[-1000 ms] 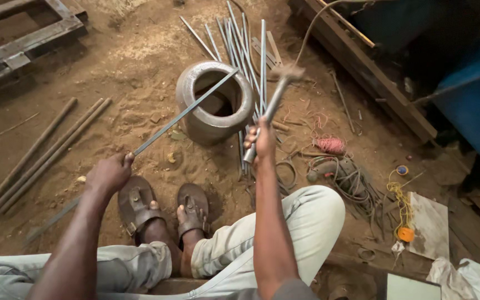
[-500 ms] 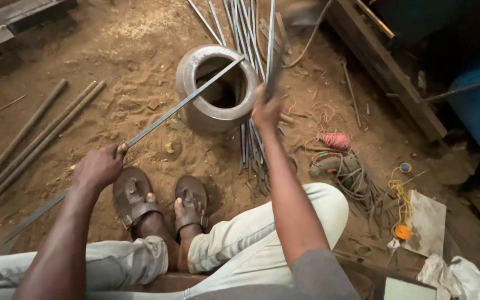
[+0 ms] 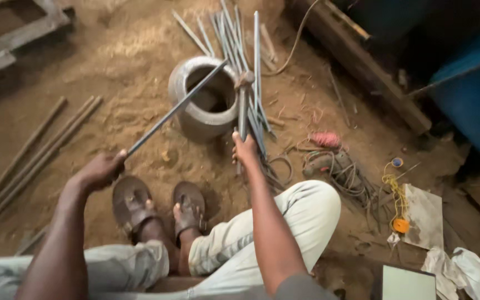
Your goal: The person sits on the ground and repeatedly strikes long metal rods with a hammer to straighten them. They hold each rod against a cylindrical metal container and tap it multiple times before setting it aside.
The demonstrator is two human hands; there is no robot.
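Bare sandy earth floor (image 3: 112, 66), with a blue container (image 3: 473, 100) at its right edge and a timber beam (image 3: 362, 66) beside it. Metal ring (image 3: 204, 100) sits near the floor's top centre, loose rods (image 3: 240, 50) behind it. Left hand (image 3: 101, 169) is closed round a long rod (image 3: 176, 108) whose far end rests on the ring; right hand (image 3: 245, 150) is closed round a hammer (image 3: 243, 103), its head at the ring's right rim.
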